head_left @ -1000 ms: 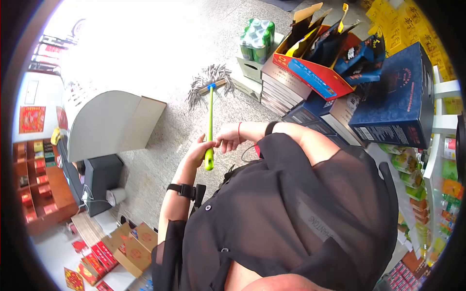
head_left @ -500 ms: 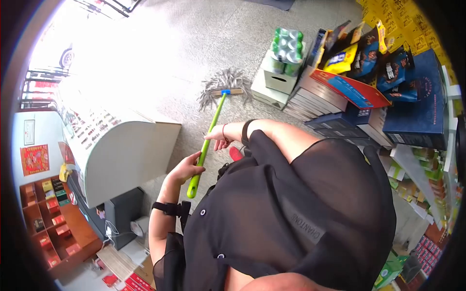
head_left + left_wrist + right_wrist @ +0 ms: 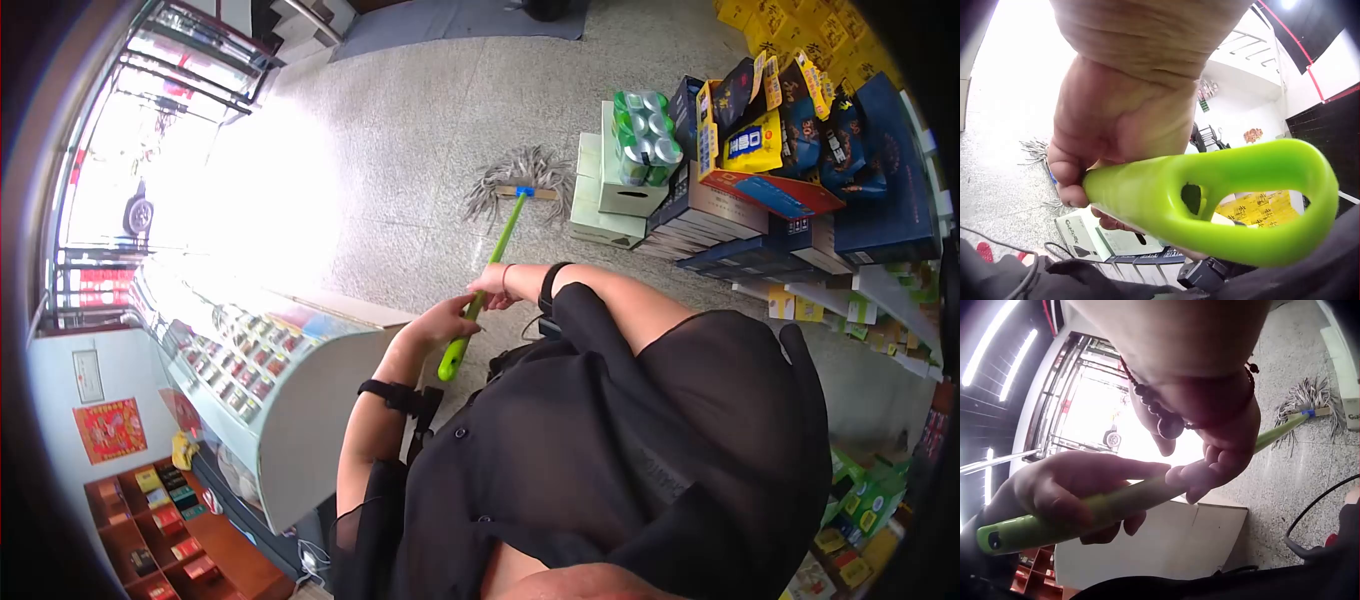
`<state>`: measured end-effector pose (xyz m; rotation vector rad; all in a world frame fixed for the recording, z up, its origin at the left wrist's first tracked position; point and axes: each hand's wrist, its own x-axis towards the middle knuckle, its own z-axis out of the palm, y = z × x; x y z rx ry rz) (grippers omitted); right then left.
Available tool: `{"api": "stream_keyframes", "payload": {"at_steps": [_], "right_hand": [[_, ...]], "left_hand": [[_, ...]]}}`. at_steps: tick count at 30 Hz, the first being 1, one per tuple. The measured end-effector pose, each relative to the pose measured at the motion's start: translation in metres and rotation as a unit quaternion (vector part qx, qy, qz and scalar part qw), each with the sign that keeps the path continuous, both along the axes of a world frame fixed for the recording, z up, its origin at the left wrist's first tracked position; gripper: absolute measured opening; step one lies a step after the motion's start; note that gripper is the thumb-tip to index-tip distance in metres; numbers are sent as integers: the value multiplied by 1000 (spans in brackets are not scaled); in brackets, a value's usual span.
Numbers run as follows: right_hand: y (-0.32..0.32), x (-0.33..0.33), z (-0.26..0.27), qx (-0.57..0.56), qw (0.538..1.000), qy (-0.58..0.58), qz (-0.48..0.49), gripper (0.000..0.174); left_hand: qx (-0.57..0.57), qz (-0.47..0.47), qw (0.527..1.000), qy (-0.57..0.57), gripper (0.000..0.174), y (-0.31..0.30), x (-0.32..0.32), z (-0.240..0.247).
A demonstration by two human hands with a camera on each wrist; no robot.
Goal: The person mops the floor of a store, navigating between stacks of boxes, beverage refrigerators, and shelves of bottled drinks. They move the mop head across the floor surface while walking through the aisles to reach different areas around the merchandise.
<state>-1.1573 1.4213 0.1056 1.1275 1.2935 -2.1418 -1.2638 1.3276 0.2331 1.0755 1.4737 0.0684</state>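
Observation:
A mop with grey string strands (image 3: 520,180) lies with its head on the speckled floor, its green handle (image 3: 507,235) slanting back toward the body. My left hand (image 3: 440,322) grips the handle close to its looped end (image 3: 1260,200), which fills much of the left wrist view. Just farther down the shaft, my right hand (image 3: 492,285) curls its fingers round it. In the right wrist view the two hands sit close together, the left hand (image 3: 1079,487) nearer the end and the right hand (image 3: 1216,456) toward the mop head.
White cartons (image 3: 605,215) topped by a green can pack (image 3: 645,135) stand right beside the mop head. Behind them are stacked boxes and an open carton of snack bags (image 3: 755,140). A curved glass display counter (image 3: 310,430) stands at the left. Grey mats (image 3: 460,25) lie farther off.
The mop head has shifted right in the head view, up close to the white cartons, as the view itself turned. The right hand holds the shaft beside the left; both keep hold.

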Motion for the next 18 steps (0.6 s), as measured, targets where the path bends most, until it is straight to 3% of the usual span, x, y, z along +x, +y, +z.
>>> {"api": "stream_keyframes", "payload": {"at_steps": [1,2,3,5,6,10,13,15,18], "right_hand": [[12,-6,-8,-2,999,-9,-33,30],[27,-11,-19,-87,993,18,-73,24],[43,-17,-23,-84,993,20,-78,24],[81,-31,-29,2,990,-16,-139,24],[103,-35,-27,8,987,-16,-160,25],[179,-51,-18,9,972,-39,-230,22],[223,-58,3,58,949,-55,-304,20],[250,-68,-1,59,940,-50,-332,20],[274,-75,-8,50,932,-76,-351,22]], "left_hand": [[8,-4,1000,-11,69,18,-6,-1],[26,-24,999,-2,66,34,-15,-12],[29,-29,999,-1,66,51,-20,-18],[41,62,996,-41,58,90,-32,-26],[42,65,995,-58,46,112,-38,-24],[-3,108,991,-80,33,194,-56,-8],[-27,31,997,-66,36,244,-69,21],[-39,29,996,-70,38,266,-79,35],[-68,-17,996,-61,55,288,-86,57]]}}
